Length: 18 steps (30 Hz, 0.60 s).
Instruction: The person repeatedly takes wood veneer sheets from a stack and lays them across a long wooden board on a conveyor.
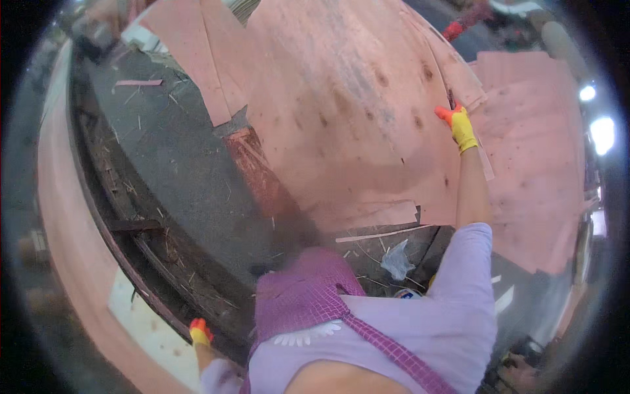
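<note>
A large sheet of pinkish wood veneer [341, 111], marked with brown knots, lies in front of me on a stack. My right hand [459, 128], in a yellow glove with orange fingers, is at its right edge beside a dark split. The thumb lies over the sheet and the fingers close on its edge, partly hidden. My left hand [201, 331], gloved the same way, is low on the left, beside the rim of a long bench [98, 243]. Its fingers look slightly apart, with nothing seen in them.
More veneer sheets [531, 164] are stacked at the right, and narrower strips [197, 52] lie at the far left. A pale board [151, 328] rests on the bench. Wood scraps and a crumpled plastic bag [398, 261] litter the floor [164, 138]. A reddish block [252, 167] shows beneath the stack.
</note>
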### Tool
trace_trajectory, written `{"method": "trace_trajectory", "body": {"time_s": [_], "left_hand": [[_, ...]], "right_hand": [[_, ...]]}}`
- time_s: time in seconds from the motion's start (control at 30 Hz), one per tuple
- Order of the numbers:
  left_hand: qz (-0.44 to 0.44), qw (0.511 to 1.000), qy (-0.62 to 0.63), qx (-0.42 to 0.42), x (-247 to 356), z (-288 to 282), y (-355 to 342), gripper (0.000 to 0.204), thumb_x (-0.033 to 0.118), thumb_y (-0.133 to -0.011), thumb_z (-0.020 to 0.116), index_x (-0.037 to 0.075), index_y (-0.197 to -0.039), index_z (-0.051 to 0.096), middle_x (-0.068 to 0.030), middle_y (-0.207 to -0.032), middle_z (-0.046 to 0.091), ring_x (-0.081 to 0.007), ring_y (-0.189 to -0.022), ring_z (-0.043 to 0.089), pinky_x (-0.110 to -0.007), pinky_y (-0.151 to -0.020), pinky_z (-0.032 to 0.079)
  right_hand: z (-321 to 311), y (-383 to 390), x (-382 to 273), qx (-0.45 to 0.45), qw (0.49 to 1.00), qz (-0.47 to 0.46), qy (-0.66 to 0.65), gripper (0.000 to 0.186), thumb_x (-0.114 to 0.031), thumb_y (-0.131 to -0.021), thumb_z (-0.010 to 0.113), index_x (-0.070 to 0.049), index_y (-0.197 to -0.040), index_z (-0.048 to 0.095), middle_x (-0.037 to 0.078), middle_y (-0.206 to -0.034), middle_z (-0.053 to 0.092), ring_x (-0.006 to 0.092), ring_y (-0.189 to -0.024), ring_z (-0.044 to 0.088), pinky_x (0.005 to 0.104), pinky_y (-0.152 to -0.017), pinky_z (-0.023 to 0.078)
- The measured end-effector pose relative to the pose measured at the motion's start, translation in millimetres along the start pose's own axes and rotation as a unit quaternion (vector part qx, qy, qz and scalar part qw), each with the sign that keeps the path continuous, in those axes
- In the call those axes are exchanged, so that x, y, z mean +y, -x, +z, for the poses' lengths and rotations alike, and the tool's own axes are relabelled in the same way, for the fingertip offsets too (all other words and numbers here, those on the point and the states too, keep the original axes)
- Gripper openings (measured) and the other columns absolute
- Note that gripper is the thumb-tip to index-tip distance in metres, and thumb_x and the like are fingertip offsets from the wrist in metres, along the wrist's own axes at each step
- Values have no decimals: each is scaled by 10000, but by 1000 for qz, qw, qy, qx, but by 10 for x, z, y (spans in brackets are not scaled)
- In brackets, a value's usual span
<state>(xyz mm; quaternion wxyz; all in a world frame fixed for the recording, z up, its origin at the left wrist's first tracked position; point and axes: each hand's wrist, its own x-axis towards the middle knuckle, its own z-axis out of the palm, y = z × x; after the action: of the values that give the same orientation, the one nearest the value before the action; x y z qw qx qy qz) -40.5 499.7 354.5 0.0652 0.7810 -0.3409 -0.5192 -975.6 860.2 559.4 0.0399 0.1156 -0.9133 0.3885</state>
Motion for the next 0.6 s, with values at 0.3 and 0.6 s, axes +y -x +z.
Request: {"method": "trace_trajectory", "body": {"time_s": [0.3, 0.6], "left_hand": [[235, 958, -35, -160, 2522, 1557, -175, 484, 256, -807, 607, 124, -1246, 453, 37, -823, 560, -73, -628, 487, -240, -479, 372], [266, 774, 64, -571, 4818, 3566, 539, 639, 409, -830, 573, 115, -1337, 317, -70, -1319, 412, -240, -1130, 467, -403, -873, 408]], "right_hand": [[718, 1020, -987, 29, 975, -165, 145, 419, -224, -670, 602, -8, -1029, 588, 206, -974, 601, 352, -931, 564, 401, -788, 451], [2398, 2620, -2160, 25, 924, -290, 248, 265, -124, -709, 528, -55, -963, 551, 150, -777, 587, 323, -676, 563, 417, -637, 435]]}}
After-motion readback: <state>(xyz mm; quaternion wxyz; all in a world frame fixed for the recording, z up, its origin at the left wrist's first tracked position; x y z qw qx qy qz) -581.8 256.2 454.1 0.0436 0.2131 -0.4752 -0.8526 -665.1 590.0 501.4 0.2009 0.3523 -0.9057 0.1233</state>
